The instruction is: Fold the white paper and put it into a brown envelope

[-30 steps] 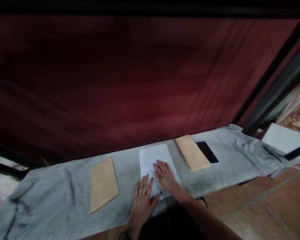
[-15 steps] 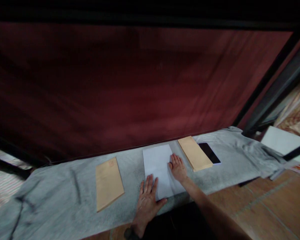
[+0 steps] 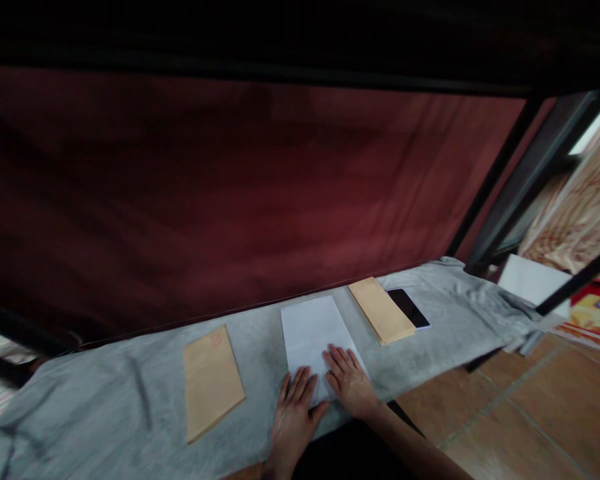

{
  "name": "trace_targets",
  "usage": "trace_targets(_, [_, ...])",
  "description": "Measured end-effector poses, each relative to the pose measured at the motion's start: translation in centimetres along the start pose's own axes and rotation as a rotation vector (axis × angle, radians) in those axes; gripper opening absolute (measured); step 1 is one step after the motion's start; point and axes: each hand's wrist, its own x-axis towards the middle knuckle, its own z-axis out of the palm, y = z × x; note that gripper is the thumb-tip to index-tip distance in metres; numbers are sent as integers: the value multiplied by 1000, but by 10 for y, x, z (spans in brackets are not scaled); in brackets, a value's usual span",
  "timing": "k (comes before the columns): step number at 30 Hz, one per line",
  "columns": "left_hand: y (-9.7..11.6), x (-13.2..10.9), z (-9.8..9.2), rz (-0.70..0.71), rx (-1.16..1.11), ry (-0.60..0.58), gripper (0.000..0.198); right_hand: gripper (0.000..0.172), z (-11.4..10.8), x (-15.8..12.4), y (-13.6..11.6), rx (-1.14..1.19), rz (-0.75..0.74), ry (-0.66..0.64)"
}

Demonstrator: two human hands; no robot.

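Right hand [image 3: 351,385] lies nearer the left hand [image 3: 293,415] than before. Both rest flat, unclenched, hiding part of the white paper [image 3: 311,332]

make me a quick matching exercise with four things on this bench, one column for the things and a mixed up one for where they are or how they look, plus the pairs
Things
1. white paper
2. phone
3. grey cloth
4. envelope with a reddish mark

Places and looks
A. spread beneath the other three
B. tan, lying to the left of the white paper
C. partly covered by the left hand and the right hand
D. black on top, just right of a tan stack

Pairs: 1-C, 2-D, 3-A, 4-B
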Motion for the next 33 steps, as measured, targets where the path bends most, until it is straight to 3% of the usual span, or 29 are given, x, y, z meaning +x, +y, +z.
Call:
trace_targets(5, [-4, -3, 0, 48, 5, 13, 37, 49, -10, -14, 12, 68, -34, 2])
trace_targets(12, [-8, -7, -1, 102, -44, 44, 50, 54, -39, -41, 47, 347, -152, -137])
trace_targets(15, [-6, -9, -6, 88, -78, 47, 58, 44, -40, -43, 61, 424, -71, -159])
trace_targets(18, [-9, -13, -12, 60, -124, 45, 52, 36, -42, -40, 68, 493, 25, -156])
trace_targets(24, [-32, -21, -15, -69, -201, 26, 65, 35, -55, -30, 64, 675, 55, -135])
trace_targets(33, [-34, -17, -3, -162, -389, -14, 62, 41, -30, -28, 70, 847, 230, -21])
